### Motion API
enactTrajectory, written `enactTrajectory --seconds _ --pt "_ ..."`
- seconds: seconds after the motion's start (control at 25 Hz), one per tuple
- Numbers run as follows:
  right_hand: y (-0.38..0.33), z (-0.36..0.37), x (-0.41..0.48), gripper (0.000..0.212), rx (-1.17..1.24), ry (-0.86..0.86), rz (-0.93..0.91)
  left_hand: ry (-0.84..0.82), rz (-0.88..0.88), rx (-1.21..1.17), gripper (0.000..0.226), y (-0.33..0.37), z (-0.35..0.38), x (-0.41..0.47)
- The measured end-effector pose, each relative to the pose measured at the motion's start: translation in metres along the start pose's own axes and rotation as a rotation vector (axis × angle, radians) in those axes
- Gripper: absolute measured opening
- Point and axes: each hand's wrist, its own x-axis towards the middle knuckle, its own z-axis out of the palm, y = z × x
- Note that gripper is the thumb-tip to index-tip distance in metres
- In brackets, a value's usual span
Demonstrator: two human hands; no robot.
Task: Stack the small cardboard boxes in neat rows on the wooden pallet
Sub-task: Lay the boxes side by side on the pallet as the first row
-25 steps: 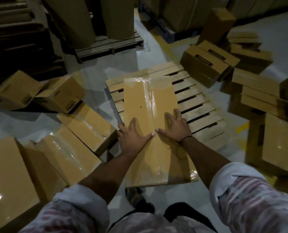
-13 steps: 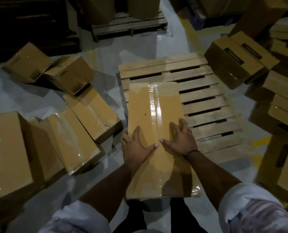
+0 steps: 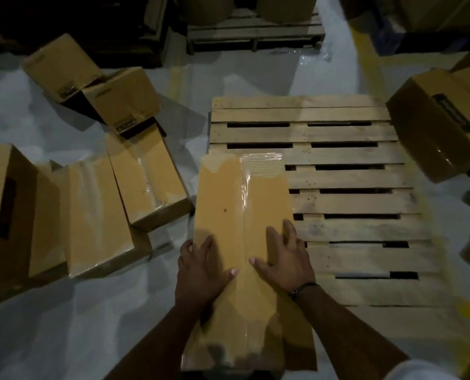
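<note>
Both hands (image 3: 201, 272) (image 3: 283, 263) flat on box (image 3: 223, 198)

The left forearm (image 3: 157, 344) and right forearm (image 3: 352, 325) are bare all the way back from the grip. A thin dark cord bracelet (image 3: 301, 287) circles the wrist just behind the right hand (image 3: 283, 264). Short nails show on the thumbs of the right hand and the left hand (image 3: 201, 270). Farthest from the grip, a pale fabric sleeve (image 3: 434, 370) with a soft rounded edge covers the right upper arm.
</note>
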Motion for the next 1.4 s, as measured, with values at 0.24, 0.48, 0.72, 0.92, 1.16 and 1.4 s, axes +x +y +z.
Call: enactTrajectory --seconds 0.24,0.48,0.72,0.92,1.16,1.4 --pt "0.063 0.093 0.061 0.089 0.153 -0.11 0.011 -0.069 -0.094 -0.137 0.113 -0.062 0.086 0.069" --pt "0.094 0.161 0.008 0.104 0.093 -0.189 0.063 -0.237 -0.119 -0.028 0.117 -0.116 0.129 0.036" --pt "0.094 0.195 -0.064 0.119 0.014 -0.208 0.099 -0.326 -0.012 0.125 0.119 -0.167 0.146 -0.047" --pt "0.097 0.216 -0.091 0.143 -0.059 -0.288 0.145 -0.256 0.04 0.165 0.115 -0.184 0.155 -0.075" --pt "0.101 0.227 -0.1 0.123 -0.003 -0.225 0.13 -0.184 -0.016 0.113 0.102 -0.193 0.151 -0.075" --pt "0.099 0.237 -0.113 0.091 0.049 -0.17 0.07 -0.171 -0.015 0.074 0.091 -0.205 0.137 -0.088"
